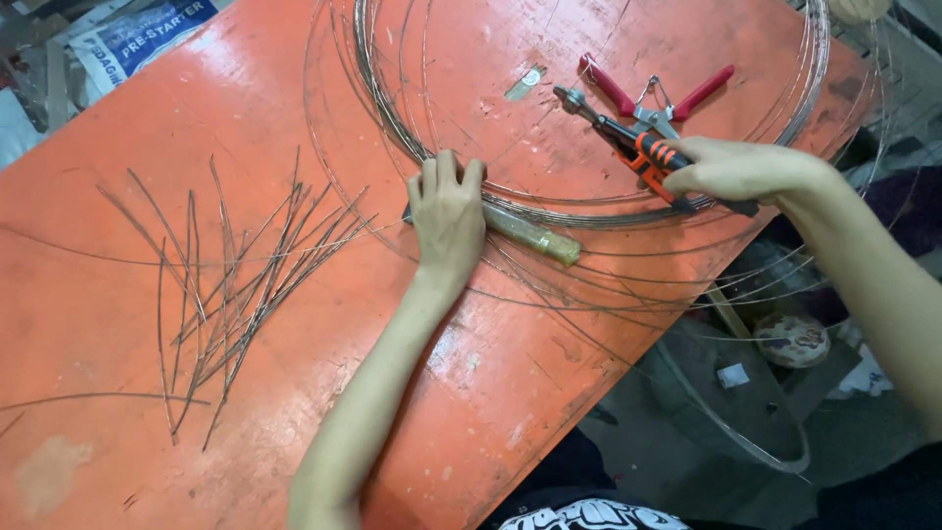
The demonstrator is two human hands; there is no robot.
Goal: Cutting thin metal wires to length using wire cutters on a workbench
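Note:
My left hand [446, 218] lies flat on a yellowish translucent stick [535, 237] and on the strands of a big coil of thin wire [392, 128] that rests on the orange table [118, 324]. My right hand [741, 169] grips the orange-and-black handles of a pair of pliers [628, 137] whose jaws point up-left inside the coil. A pile of several cut, straight wire pieces [240, 285] lies to the left of my left hand.
Red-handled cutters [653, 98] lie open just beyond the pliers. A small metal strip [527, 82] sits inside the coil. A printed sack [137, 39] lies off the table's far left. Wire loops overhang the right edge above a round patterned object [791, 340] on the floor.

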